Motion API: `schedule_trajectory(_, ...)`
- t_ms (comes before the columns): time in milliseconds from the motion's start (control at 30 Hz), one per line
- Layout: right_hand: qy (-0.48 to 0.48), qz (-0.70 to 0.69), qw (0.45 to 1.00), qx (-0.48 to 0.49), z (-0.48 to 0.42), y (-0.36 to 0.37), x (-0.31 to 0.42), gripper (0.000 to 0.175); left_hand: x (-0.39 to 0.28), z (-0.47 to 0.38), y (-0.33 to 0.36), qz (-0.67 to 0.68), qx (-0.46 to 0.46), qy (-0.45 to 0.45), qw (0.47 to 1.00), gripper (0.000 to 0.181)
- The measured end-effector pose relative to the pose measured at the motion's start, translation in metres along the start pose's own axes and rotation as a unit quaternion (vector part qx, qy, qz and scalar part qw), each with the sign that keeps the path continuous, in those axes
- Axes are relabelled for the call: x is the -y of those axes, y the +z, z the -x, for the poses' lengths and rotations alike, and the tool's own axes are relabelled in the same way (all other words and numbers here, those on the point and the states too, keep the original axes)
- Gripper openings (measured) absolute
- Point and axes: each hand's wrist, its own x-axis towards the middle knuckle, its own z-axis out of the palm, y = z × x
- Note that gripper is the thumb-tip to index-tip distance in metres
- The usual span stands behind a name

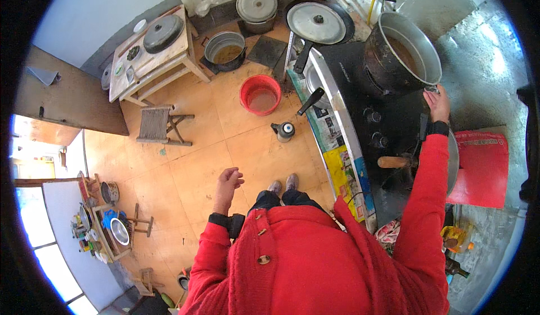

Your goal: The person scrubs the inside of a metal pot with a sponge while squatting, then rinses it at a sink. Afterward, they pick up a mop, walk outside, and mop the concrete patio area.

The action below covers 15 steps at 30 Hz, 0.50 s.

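Note:
My right hand (438, 103) grips the near rim handle of a large metal pot (371, 55) with a sooty outside. Some brownish liquid (403, 53) lies at its bottom. The pot stands over the far end of a black gas stove (358, 117); whether it is tilted, I cannot tell. Under my right forearm a wok (453, 163) is partly hidden, with a wooden handle (392, 162) sticking out towards the left. My left hand (228, 184) hangs above the tiled floor, fingers loosely bent and nothing visible in it.
On the floor stand a red bucket (260, 95), a thermos flask (283, 132), a two-handled pot (225, 49) and a folding stool (156, 124). A lidded pan (316, 22) rests beyond the stove. Black pan handles (311, 101) jut over the stove's left side. A wooden table (168, 53) holds dishes.

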Motion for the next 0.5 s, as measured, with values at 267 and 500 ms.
schedule_trajectory(267,-0.064,0.505,0.86,0.009,0.022,-0.032,0.035,0.059,0.013,0.017,-0.012,-0.01,0.004,-0.02,1.0,0.035)
schedule_trajectory(500,-0.316,0.393,0.861,0.067,0.134,0.045,0.059,0.041,0.033,0.016,-0.07,0.034,-0.064,0.079,0.994,0.043)
